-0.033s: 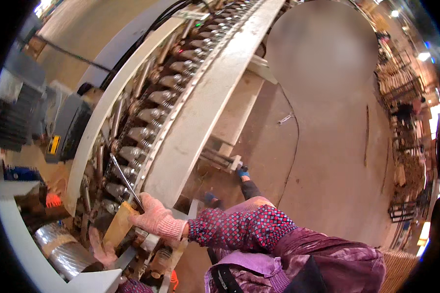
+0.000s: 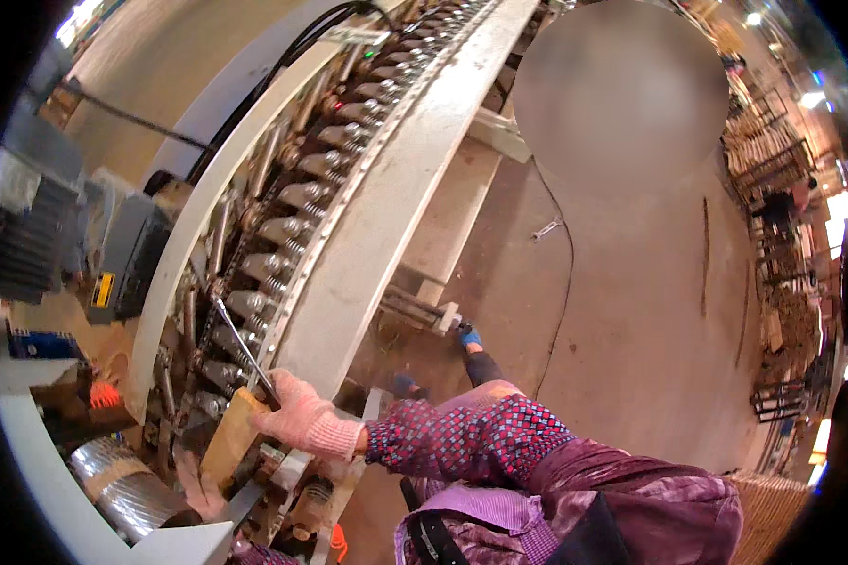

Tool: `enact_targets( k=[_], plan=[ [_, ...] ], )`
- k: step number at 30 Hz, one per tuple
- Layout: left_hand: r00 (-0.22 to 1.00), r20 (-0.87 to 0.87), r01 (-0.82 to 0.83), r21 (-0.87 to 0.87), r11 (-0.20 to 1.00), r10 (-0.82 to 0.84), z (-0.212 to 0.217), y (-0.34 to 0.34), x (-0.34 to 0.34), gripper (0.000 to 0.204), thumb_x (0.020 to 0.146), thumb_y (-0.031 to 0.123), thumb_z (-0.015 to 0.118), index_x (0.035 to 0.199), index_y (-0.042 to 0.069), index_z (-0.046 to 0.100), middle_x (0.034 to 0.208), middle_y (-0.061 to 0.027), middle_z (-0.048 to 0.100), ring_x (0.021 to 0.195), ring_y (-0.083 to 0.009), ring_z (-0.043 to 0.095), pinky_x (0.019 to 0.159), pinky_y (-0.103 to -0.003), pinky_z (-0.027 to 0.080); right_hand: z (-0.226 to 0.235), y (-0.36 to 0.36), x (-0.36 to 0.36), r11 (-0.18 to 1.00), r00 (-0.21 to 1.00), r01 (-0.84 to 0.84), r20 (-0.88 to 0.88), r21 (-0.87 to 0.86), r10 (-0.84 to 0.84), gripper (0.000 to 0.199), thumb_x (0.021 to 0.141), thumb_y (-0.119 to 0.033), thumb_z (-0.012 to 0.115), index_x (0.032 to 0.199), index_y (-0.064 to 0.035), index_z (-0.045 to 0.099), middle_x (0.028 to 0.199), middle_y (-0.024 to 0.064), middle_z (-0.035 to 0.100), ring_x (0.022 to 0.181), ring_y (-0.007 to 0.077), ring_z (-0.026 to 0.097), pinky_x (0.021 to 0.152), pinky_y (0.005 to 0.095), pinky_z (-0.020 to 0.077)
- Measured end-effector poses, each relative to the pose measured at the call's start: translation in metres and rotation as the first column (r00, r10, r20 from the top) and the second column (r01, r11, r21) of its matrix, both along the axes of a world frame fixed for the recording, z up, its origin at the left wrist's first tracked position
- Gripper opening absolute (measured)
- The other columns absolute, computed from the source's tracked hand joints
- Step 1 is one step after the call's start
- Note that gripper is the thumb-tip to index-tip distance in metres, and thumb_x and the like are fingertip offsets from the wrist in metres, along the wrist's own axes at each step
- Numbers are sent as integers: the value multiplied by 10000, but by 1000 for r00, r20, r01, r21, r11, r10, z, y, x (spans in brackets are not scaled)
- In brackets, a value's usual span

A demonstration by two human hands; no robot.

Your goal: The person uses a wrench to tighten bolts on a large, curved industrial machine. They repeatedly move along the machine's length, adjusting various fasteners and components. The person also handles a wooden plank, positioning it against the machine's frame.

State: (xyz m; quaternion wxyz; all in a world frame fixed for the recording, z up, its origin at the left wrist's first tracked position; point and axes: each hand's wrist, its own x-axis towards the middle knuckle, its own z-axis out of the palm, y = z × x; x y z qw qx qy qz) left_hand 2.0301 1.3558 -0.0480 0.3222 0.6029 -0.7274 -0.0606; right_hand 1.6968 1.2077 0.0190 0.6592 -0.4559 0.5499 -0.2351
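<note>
My right hand (image 2: 309, 416), in a pink knit glove, is closed on the lower end of a slim metal rod-like tool (image 2: 243, 347). Its exact kind is hard to make out. The tool slants up and left, its far tip among the metal rollers (image 2: 252, 303) of a long machine. Just under the glove's fingers, a pale wooden block (image 2: 232, 441) stands tilted at the machine's near end. My left hand (image 2: 201, 492) is left of and below the block, fingers stretched out, with nothing visible in it. Part of its palm and wrist is hidden behind a light machine frame.
A wide light beam (image 2: 386, 254) runs along the rollers' right side. A shiny ribbed cylinder (image 2: 127, 485) lies at lower left, beside a pale frame (image 2: 47, 452). On the brown floor at right are an open-ended wrench (image 2: 546, 230) and a black cable (image 2: 572, 273).
The view has shifted slightly. My left hand sits a little lower, its fingers angled differently beside the wooden block. My right hand keeps its grip on the rod-like tool.
</note>
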Motion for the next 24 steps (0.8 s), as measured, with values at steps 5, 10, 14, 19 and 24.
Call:
enact_targets(
  k=[5, 10, 14, 19, 24],
  plan=[
    [852, 27, -522, -28, 852, 523, 23, 51, -80, 574, 946, 284, 600, 1380, -28, 393, 1348, -210, 472, 1178, -302, 532, 964, -432, 469, 20, -28, -97, 999, 990, 35, 139, 30, -39, 496, 734, -311, 736, 1068, 11, 561, 867, 123, 634, 719, 198, 621, 669, 369, 531],
    [680, -280, -679, 105, 726, 677, 47, 54, -237, 523, 949, 305, 595, 1331, -14, 436, 1296, -193, 509, 1148, -296, 546, 949, -438, 473, 34, -27, -217, 964, 973, 219, -44, -150, -228, 510, 710, -278, 747, 1106, 3, 589, 938, 96, 632, 813, 164, 614, 732, 322, 526],
    [282, -789, -395, 422, 816, 545, 48, 25, -401, 486, 951, 322, 590, 1292, -3, 471, 1254, -179, 538, 1123, -292, 558, 937, -443, 477, 43, -8, -329, 946, 953, 287, 142, -152, -267, 440, 737, -237, 732, 1098, -21, 604, 959, 105, 641, 885, 184, 608, 781, 342, 516],
    [-569, -602, 136, 603, 786, 560, 41, -9, -585, 447, 954, 343, 585, 1244, 10, 514, 1202, -162, 575, 1093, -286, 572, 921, -449, 482, 45, 39, -487, 935, 918, 352, 182, 32, -352, 359, 757, -106, 685, 1084, 0, 581, 895, 60, 616, 714, 119, 573, 598, 263, 488],
    [-774, -332, 205, 675, 709, 540, 32, -46, -701, 416, 957, 364, 579, 1195, 24, 557, 1150, -145, 612, 1063, -281, 587, 906, -456, 486, 8, 57, -605, 880, 864, 450, 179, 151, -471, 369, 744, -146, 589, 1072, 21, 552, 754, 19, 529, 540, 90, 467, 468, 235, 397]
  ],
)
